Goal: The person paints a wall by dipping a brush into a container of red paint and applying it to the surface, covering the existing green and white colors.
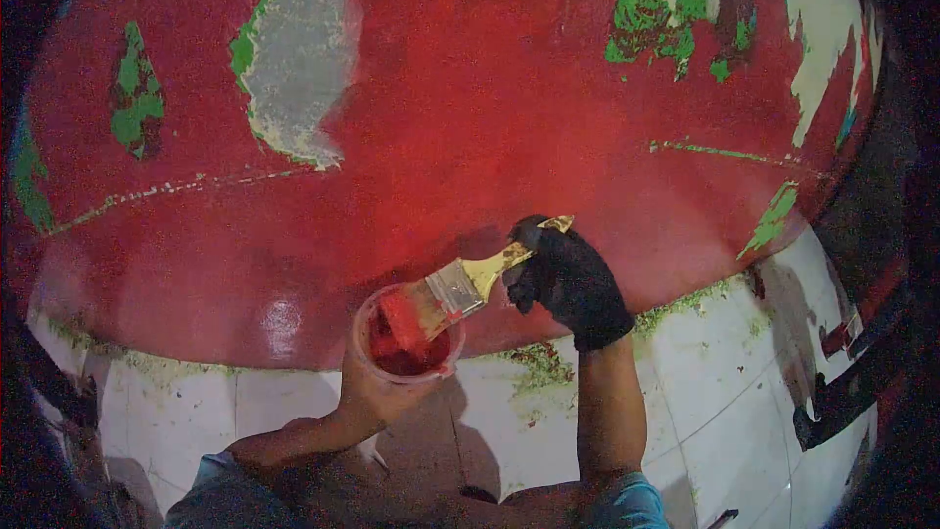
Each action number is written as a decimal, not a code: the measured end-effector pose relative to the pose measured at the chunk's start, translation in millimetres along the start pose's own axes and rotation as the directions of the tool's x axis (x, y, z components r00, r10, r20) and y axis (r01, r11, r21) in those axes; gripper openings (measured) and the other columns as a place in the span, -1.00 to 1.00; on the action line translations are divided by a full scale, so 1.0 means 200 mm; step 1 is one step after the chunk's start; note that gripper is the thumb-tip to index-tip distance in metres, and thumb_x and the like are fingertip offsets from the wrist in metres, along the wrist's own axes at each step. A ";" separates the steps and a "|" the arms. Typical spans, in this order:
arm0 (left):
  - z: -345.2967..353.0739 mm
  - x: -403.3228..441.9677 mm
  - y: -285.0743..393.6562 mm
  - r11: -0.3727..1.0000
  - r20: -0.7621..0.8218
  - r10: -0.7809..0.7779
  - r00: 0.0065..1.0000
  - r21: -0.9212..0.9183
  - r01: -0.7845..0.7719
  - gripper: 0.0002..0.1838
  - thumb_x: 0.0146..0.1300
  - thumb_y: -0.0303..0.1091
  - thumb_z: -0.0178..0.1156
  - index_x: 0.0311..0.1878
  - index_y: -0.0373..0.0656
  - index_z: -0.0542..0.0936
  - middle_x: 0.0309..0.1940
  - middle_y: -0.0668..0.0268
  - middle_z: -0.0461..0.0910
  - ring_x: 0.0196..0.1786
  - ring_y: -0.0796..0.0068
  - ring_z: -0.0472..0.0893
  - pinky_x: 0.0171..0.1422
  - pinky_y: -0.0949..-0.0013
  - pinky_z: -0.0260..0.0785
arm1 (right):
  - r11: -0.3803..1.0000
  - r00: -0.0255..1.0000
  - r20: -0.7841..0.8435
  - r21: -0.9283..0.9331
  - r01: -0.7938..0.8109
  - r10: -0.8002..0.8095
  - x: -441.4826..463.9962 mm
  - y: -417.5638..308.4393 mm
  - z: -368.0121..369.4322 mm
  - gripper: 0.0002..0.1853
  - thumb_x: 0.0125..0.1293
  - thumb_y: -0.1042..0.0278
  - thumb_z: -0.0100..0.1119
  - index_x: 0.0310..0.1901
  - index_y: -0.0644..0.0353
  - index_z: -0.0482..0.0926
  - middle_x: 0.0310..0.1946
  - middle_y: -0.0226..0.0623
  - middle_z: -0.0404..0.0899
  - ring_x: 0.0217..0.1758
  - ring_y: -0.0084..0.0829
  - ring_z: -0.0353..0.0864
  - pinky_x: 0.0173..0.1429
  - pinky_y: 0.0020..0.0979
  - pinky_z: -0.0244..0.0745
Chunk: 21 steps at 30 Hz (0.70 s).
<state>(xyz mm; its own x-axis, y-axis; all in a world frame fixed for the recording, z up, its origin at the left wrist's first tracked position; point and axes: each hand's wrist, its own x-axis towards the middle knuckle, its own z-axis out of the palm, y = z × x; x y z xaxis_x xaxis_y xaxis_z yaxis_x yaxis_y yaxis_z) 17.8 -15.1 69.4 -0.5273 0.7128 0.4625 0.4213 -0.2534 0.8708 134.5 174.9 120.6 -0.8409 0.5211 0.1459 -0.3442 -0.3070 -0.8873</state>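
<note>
My left hand (370,395), bare, is wrapped round a small clear plastic cup (452,364) with red paint (401,360) in it. In my right hand (570,284), which wears a black glove, is a flat paintbrush (482,272) with a yellowish, paint-stained handle and a metal ferrule. The brush slants down to the left, its red-coated bristles (406,318) over and partly inside the mouth of the cup. Behind both hands stands a large curved red surface (470,118), brighter red in the middle.
Grey and pale bare patches (299,59) and green flaked areas (676,24) mark the red surface. White floor tiles (705,402) meet its lower edge, with greenish flakes (543,364) scattered along it. A dark bar-like object (842,397) lies at the right.
</note>
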 end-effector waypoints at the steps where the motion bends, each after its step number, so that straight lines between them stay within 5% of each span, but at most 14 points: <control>1: 0.01 0.01 0.00 0.989 0.008 -0.040 0.999 -0.143 0.041 -0.16 -0.29 -0.39 0.40 0.10 -0.26 0.14 0.00 0.15 0.30 0.06 0.35 0.36 0.16 0.29 0.19 | 1.000 1.000 0.000 0.000 0.002 -0.002 0.00 0.00 0.00 -0.70 0.23 0.21 -0.09 -0.14 0.29 0.38 -0.48 -0.20 0.47 -0.55 -0.39 0.48 -0.56 -0.42 0.37; 7: 0.03 0.07 0.05 0.988 0.009 -0.031 0.999 -0.152 0.032 -0.16 -0.29 -0.38 0.40 0.10 -0.29 0.15 -0.01 0.15 0.31 0.08 0.35 0.34 0.20 0.31 0.14 | 0.983 0.993 0.013 -0.140 0.115 -0.114 -0.03 0.00 0.00 -0.70 0.21 0.28 -0.09 -0.10 0.29 0.38 -0.48 -0.20 0.48 -0.56 -0.41 0.46 -0.53 -0.46 0.36; 10: 0.01 0.09 0.10 0.999 0.001 -0.025 1.000 -0.044 0.025 -0.13 -0.29 -0.35 0.41 0.11 -0.32 0.13 0.00 0.13 0.29 0.10 0.35 0.32 0.20 0.30 0.13 | 0.996 0.997 -0.074 -0.090 0.000 -0.007 -0.02 -0.02 -0.04 -0.71 0.19 0.33 -0.06 -0.09 0.28 0.38 -0.44 -0.20 0.49 -0.55 -0.43 0.46 -0.52 -0.47 0.36; 12: 0.03 0.11 0.05 0.990 0.004 -0.078 0.997 -0.121 0.078 -0.11 -0.30 -0.33 0.42 0.11 -0.33 0.11 0.01 0.12 0.29 0.10 0.34 0.31 0.21 0.29 0.12 | 0.970 0.997 -0.062 0.240 -0.025 0.041 -0.03 -0.04 -0.03 -0.75 0.17 0.40 -0.04 -0.11 0.26 0.39 -0.41 -0.21 0.49 -0.54 -0.45 0.47 -0.50 -0.45 0.37; 13: 0.03 0.12 0.03 0.971 0.013 -0.131 0.991 -0.197 0.131 -0.09 -0.30 -0.31 0.43 0.12 -0.34 0.10 0.01 0.11 0.28 0.11 0.34 0.29 0.22 0.28 0.10 | 0.970 0.997 -0.061 0.240 -0.026 0.042 -0.03 -0.05 -0.02 -0.75 0.17 0.40 -0.04 -0.11 0.26 0.39 -0.41 -0.21 0.49 -0.54 -0.45 0.47 -0.50 -0.45 0.37; 15: 0.03 0.19 0.10 0.978 0.043 -0.110 0.993 -0.176 0.116 -0.07 -0.31 -0.32 0.44 0.12 -0.35 0.08 0.02 0.11 0.27 0.11 0.34 0.29 0.22 0.29 0.09 | 0.878 0.930 -0.140 -0.401 0.261 -0.340 -0.04 -0.07 0.00 -0.78 0.17 0.40 -0.05 -0.15 0.24 0.39 -0.43 -0.26 0.48 -0.56 -0.46 0.45 -0.48 -0.43 0.39; 16: 0.03 0.23 0.15 0.983 0.076 -0.090 0.993 -0.154 0.100 -0.05 -0.32 -0.32 0.44 0.12 -0.36 0.07 0.02 0.10 0.27 0.12 0.33 0.28 0.23 0.29 0.08 | 0.878 0.930 -0.141 -0.403 0.259 -0.339 -0.05 -0.10 -0.01 -0.78 0.17 0.40 -0.05 -0.15 0.24 0.39 -0.43 -0.26 0.48 -0.56 -0.46 0.45 -0.48 -0.43 0.39; 18: 0.03 0.31 0.25 0.989 0.094 -0.077 0.993 -0.115 0.088 -0.05 -0.32 -0.33 0.44 0.13 -0.36 0.07 0.03 0.11 0.25 0.12 0.33 0.27 0.24 0.29 0.06 | 0.984 0.978 -0.106 -0.019 0.178 -0.179 -0.08 -0.20 -0.03 -0.79 0.18 0.41 -0.06 -0.15 0.23 0.39 -0.39 -0.29 0.45 -0.45 -0.44 0.45 -0.35 -0.43 0.41; 19: 0.03 0.35 0.29 0.994 0.110 -0.065 0.992 -0.074 0.074 -0.04 -0.32 -0.33 0.44 0.13 -0.36 0.06 0.04 0.11 0.24 0.13 0.33 0.26 0.24 0.29 0.05 | 0.984 0.978 -0.108 -0.021 0.176 -0.177 -0.08 -0.23 -0.02 -0.79 0.18 0.41 -0.06 -0.15 0.23 0.39 -0.39 -0.29 0.45 -0.45 -0.44 0.45 -0.35 -0.43 0.41; 21: 0.05 0.43 0.32 0.986 0.129 -0.059 0.990 -0.148 0.078 -0.05 -0.33 -0.34 0.44 0.13 -0.35 0.07 0.04 0.11 0.24 0.14 0.34 0.25 0.25 0.29 0.04 | 0.769 0.873 -0.106 -0.532 0.354 -0.475 -0.07 -0.30 -0.01 -0.77 0.23 0.34 -0.12 -0.11 0.22 0.36 -0.36 -0.32 0.41 -0.35 -0.46 0.42 -0.24 -0.47 0.39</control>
<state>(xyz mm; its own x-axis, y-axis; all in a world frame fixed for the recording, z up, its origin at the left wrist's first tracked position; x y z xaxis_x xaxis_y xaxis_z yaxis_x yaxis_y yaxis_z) 7.2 36.4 162.5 -0.4511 0.8050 0.3853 0.2648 -0.2915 0.9192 168.0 186.9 171.1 -0.5268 0.6851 0.5031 -0.3405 0.3722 -0.8634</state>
